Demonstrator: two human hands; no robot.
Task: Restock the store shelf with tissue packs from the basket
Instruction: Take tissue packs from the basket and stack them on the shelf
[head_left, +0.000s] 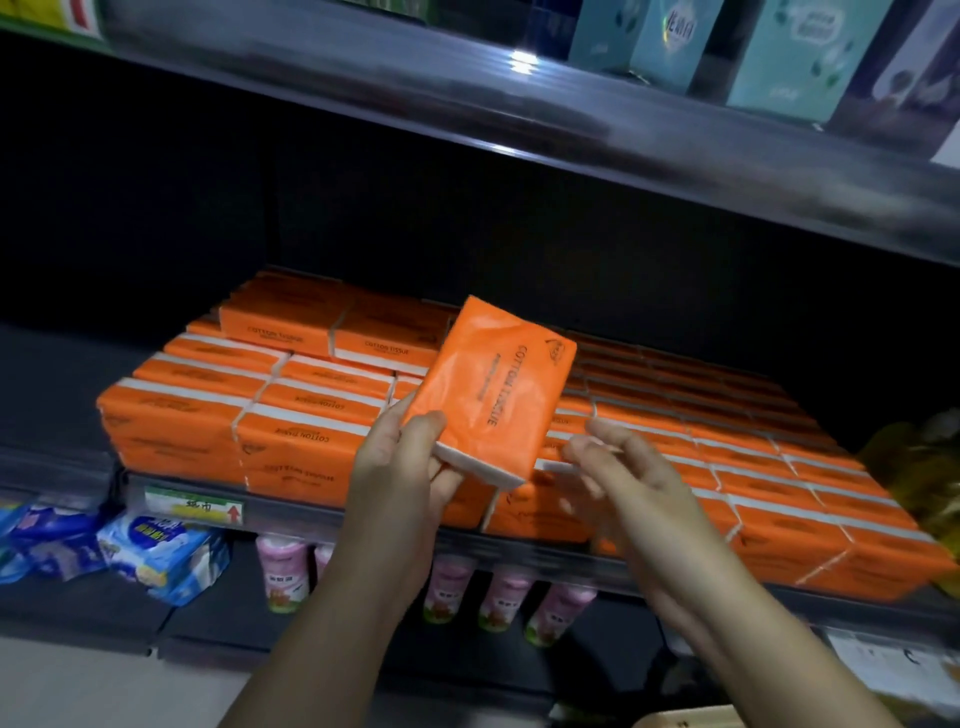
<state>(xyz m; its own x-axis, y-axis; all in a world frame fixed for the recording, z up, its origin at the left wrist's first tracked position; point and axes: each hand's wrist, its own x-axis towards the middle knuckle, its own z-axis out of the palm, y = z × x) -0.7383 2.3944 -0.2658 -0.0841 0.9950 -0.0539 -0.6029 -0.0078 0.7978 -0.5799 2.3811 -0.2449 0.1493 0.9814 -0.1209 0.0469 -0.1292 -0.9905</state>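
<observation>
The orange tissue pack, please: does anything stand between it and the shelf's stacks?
Nothing visible does; the left hand grips the tissue pack in open air over the stacked packs, right hand open beside it.

Left hand (400, 457): bare, no covering at the wrist.
Right hand (623, 467): bare; outline blurred, finer detail possibly lost.
Forearms (332, 623): bare to frame edge.

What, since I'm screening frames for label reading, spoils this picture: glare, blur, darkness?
Head view: a glare spot on the upper shelf edge, deep shadow behind the stacked packs, motion blur on the right hand; the held tissue pack reads clearly.
</observation>
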